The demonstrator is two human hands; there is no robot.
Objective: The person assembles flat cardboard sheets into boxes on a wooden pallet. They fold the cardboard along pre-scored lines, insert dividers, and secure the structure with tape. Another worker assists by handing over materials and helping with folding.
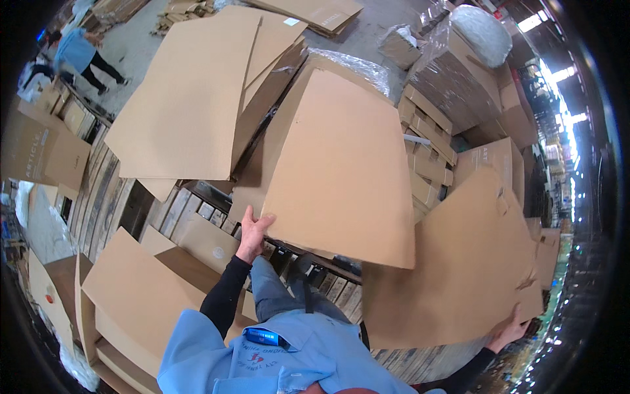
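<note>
My left hand [253, 234] is closed on the near left corner of a large flat cardboard sheet [348, 164], which lies tilted over other cardboard in front of me. Down at the right, my right hand [508, 329] grips the near edge of a second big cardboard sheet [453, 269]. That sheet has torn spots along its right edge. Most of the right hand's fingers are hidden behind the board. At their inner edges the two sheets overlap in view.
More flat cardboard [190, 98] is stacked at the far left. Open cardboard boxes [144, 282] stand at my near left, above wooden slats [98, 177]. Wrapped cartons [453, 79] and folded cardboard [426, 151] are at the right. Another person [79, 52] stands at the far left.
</note>
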